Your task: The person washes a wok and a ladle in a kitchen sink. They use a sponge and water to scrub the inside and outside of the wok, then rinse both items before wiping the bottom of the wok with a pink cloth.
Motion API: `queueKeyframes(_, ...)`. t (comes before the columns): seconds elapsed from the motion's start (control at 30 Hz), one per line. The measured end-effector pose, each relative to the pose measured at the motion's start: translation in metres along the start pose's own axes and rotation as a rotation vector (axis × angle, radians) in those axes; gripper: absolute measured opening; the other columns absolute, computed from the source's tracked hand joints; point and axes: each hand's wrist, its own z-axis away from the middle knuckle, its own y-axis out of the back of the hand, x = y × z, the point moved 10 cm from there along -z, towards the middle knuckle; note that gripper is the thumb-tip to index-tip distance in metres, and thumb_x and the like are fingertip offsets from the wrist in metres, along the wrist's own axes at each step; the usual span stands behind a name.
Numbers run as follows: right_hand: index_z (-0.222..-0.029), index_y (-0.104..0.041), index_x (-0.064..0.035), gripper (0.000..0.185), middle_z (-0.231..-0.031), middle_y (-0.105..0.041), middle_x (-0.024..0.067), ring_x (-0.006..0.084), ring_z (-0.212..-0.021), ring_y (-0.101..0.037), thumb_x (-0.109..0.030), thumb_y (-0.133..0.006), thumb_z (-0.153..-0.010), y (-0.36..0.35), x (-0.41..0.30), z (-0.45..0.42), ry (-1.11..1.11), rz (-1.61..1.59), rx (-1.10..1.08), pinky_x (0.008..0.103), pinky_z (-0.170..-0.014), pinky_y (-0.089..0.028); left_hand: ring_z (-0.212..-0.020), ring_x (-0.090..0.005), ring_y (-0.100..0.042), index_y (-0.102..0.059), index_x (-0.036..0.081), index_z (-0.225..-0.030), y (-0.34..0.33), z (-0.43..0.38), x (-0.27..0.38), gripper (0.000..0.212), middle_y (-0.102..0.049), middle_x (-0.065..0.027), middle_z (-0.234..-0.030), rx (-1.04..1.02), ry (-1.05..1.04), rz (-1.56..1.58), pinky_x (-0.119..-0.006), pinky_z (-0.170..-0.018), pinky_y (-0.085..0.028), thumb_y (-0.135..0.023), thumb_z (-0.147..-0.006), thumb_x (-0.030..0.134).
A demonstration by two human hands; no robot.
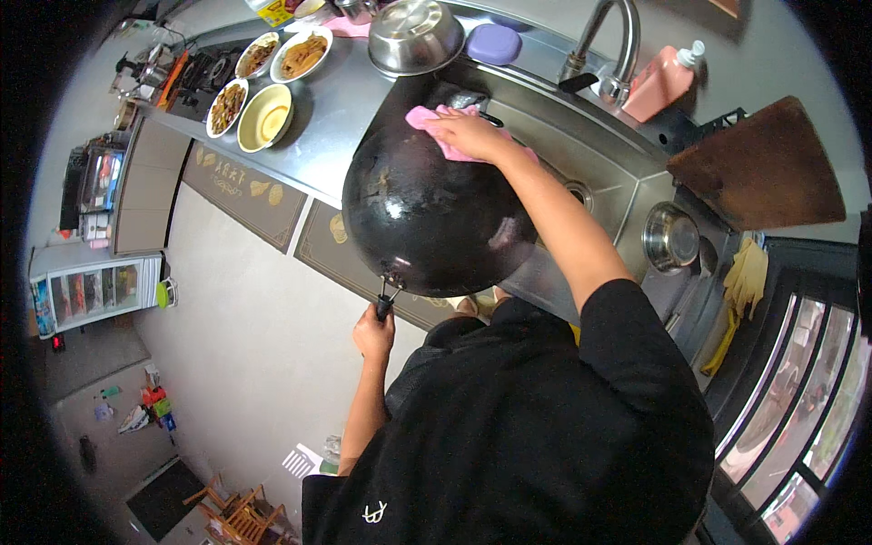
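Note:
A large black wok (429,211) is tipped so that its rounded underside faces me, above the near left edge of the steel sink (616,167). My left hand (375,332) is closed around the wok's handle (383,306), out over the floor. On the far part of the wok's outer surface, my right hand (470,134) presses a pink cloth (446,146) flat under its fingers. Light glints off the dark metal. The inside of the wok is hidden from view.
A chrome faucet (623,61), a pink pump bottle (661,82) and a wooden cutting board (766,163) stand around the sink. An upturned steel bowl (415,37) and several food dishes, including a yellow bowl (266,118), sit on the left counter (327,129). Rubber gloves (746,276) hang at right.

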Motion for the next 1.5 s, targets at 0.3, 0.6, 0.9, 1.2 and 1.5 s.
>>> queueKeyframes(0.3, -0.120, -0.053, -0.0088, 0.042, -0.105, -0.061, 0.0145, 0.0184, -0.092, -0.058, -0.039, -0.040, -0.095, 0.076, 0.071, 0.105, -0.585, -0.649, 0.395, 0.0330, -0.074, -0.049, -0.061, -0.0362, -0.059, -0.054, 0.007, -0.072, -0.005, 0.005, -0.010, 0.024, -0.060, -0.0146, -0.067, -0.012, 0.068, 0.006, -0.045, -0.054, -0.045, -0.065, -0.076, 0.028)
queueKeyframes(0.6, -0.108, -0.058, -0.0007, 0.033, -0.102, -0.061, 0.0086, 0.0130, -0.088, -0.056, -0.029, -0.049, -0.094, 0.057, 0.094, 0.169, -0.744, -1.112, 0.901, 0.0296, -0.078, -0.045, -0.058, -0.0349, -0.058, -0.053, 0.008, -0.070, -0.006, 0.007, -0.019, 0.023, -0.059, -0.0131, -0.064, -0.041, 0.091, -0.004, -0.044, -0.052, -0.045, -0.066, -0.074, 0.026)
queueKeyframes(0.9, -0.118, -0.058, -0.0124, 0.035, -0.136, -0.043, 0.0152, 0.0318, -0.131, -0.033, -0.029, -0.049, -0.089, 0.062, -0.195, 0.039, 0.364, 0.105, 0.367, 0.0469, -0.109, -0.020, -0.061, -0.0329, -0.059, -0.052, 0.008, -0.079, 0.002, 0.010, -0.016, 0.022, -0.060, -0.0118, -0.070, 0.003, 0.061, 0.069, -0.042, -0.053, -0.047, -0.066, -0.072, 0.023)
queueKeyframes(1.2, -0.109, -0.064, -0.0192, 0.035, -0.121, -0.056, 0.0065, 0.0300, -0.121, -0.044, -0.034, -0.059, -0.078, -0.032, -0.209, 0.037, 0.411, 0.292, 0.106, 0.0497, -0.101, -0.030, -0.061, -0.0356, -0.059, -0.054, 0.007, -0.077, -0.016, 0.013, -0.016, 0.021, -0.060, -0.0143, -0.066, -0.037, 0.117, 0.102, -0.044, -0.054, -0.045, -0.065, -0.074, 0.024)
queueKeyframes(1.5, -0.105, -0.063, -0.0001, 0.029, -0.093, -0.067, 0.0087, 0.0152, -0.081, -0.062, -0.024, -0.054, -0.092, 0.157, -0.036, 0.098, -0.331, -0.530, 0.460, 0.0309, -0.074, -0.049, -0.056, -0.0353, -0.058, -0.060, 0.006, -0.069, 0.027, 0.006, -0.022, 0.027, -0.058, -0.0171, -0.060, -0.064, 0.190, 0.167, -0.042, -0.051, -0.044, -0.068, -0.073, 0.031)
